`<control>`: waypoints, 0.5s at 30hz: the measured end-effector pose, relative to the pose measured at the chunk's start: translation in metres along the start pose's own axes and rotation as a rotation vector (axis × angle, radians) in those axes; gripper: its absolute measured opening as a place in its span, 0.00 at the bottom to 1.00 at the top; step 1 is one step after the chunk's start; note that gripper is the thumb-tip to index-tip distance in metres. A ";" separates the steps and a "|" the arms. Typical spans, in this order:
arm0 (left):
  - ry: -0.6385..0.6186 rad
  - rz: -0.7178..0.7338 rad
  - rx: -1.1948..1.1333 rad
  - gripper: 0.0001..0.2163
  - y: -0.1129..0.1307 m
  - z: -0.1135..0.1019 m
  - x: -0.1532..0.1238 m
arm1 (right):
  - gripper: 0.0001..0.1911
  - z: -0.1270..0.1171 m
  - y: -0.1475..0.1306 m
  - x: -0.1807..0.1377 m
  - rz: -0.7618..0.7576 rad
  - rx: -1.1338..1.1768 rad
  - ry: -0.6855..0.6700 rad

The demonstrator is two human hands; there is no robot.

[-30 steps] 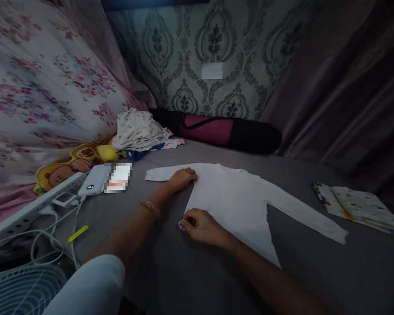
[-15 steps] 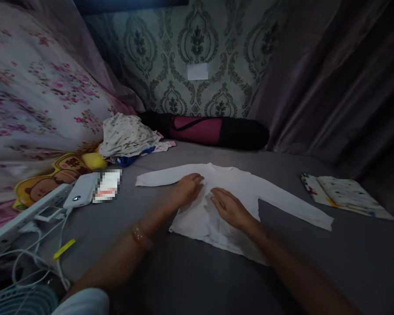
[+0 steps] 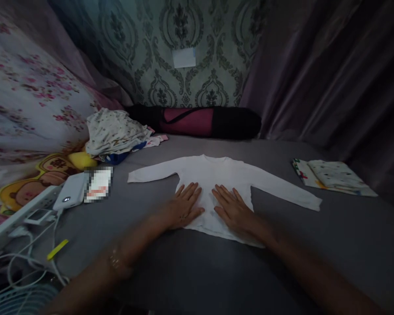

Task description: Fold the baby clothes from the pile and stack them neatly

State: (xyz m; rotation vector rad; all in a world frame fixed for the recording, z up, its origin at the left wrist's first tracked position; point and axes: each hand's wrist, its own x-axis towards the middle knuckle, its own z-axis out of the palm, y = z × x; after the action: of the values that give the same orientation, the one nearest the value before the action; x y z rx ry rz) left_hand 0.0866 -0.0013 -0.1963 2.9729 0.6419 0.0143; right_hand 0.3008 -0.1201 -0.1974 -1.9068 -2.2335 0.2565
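A white long-sleeved shirt lies spread on the grey bed sheet, its neckline away from me and both sleeves stretched out sideways. My left hand rests flat on the left part of the shirt's body, fingers spread. On the right part my right hand lies flat too, fingers apart and pointing towards the collar. Neither hand grips the cloth. Some of the shirt's lower body is hidden beneath my hands.
Folded clothes lie at the right. A heap of clothes sits at the back left, beside a long black and maroon bag along the wall. At the left are a power bank, a power strip, cables and a yellow cushion.
My hands have come down from angled, cupped poses to lie flat on the shirt, lower on its body. The shirt's front looks smoother. The view has shifted slightly.
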 end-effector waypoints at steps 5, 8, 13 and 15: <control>-0.039 0.102 -0.064 0.30 0.006 0.005 -0.029 | 0.29 0.000 -0.003 -0.030 -0.098 0.037 -0.041; -0.022 0.111 -0.089 0.30 0.011 0.001 -0.034 | 0.29 -0.004 -0.012 -0.037 -0.097 0.069 -0.042; -0.022 0.214 -0.154 0.29 0.030 -0.013 -0.047 | 0.30 -0.007 -0.030 -0.052 -0.177 0.115 -0.112; -0.010 0.212 -0.164 0.28 0.033 -0.013 -0.051 | 0.29 -0.006 -0.031 -0.058 -0.194 0.123 -0.108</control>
State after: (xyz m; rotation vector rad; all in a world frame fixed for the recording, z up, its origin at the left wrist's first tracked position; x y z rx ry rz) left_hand 0.0531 -0.0512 -0.1794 2.8642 0.3049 0.0650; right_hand 0.2814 -0.1824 -0.1856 -1.6379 -2.3908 0.4646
